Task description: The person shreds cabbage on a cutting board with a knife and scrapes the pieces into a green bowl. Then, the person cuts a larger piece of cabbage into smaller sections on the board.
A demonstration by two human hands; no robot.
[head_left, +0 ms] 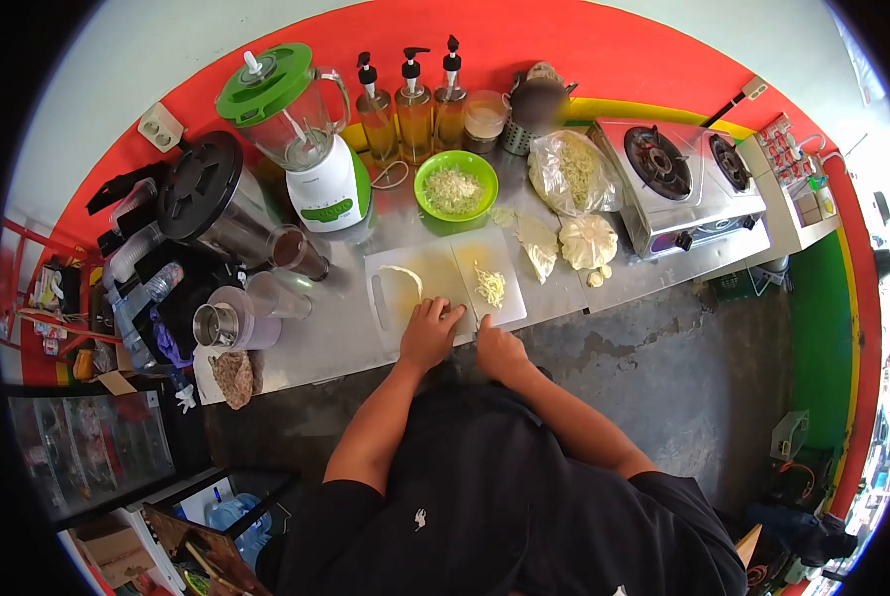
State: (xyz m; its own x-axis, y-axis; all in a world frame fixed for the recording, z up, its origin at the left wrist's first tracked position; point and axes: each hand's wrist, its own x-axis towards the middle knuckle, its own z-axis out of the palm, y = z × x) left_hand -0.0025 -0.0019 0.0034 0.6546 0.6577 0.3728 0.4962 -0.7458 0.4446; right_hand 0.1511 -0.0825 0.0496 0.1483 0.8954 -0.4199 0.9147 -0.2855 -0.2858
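Note:
A white cutting board (397, 308) lies at the front of the metal counter. My left hand (432, 333) rests on it with bent fingers pressed together; whatever is under the fingertips is hidden. My right hand (501, 350) is closed around a knife (469, 289), its thin blade pointing away from me across the board, just right of my left fingers. Right of the blade sits a small pile of pale shredded cabbage (489, 287). A curved pale strip (412, 276) lies on the board's left half. Behind the board stands a green bowl (422, 204) holding pale chopped pieces.
Plastic bags (572, 174) and pale cabbage leaves (536, 246) lie right of the board, before a two-burner gas stove (653, 214). A blender (325, 184) and pump bottles (413, 117) stand behind. Left are a tall lidded container (206, 194) and clear cups (281, 296).

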